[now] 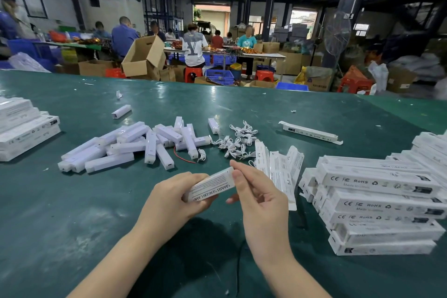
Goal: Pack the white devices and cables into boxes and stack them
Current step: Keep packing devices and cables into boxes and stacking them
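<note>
My left hand (169, 197) grips a long white printed box (210, 186) above the green table (72, 213). My right hand (260, 201) pinches the box's right end between thumb and fingers. A loose pile of white devices (135, 144) lies beyond my hands, left of centre. A tangle of white cables (238, 140) lies to the right of that pile. Flat unfolded boxes (280, 167) lie just right of my right hand. A stack of packed boxes (382, 203) stands at the right, and another stack (24, 128) at the far left edge.
A single long box (309, 132) lies alone at mid-right on the table, and a short white device (121, 111) lies farther back. A red wire (182, 156) lies by the devices. Beyond the table, several people sit among cardboard cartons (142, 55) and blue crates.
</note>
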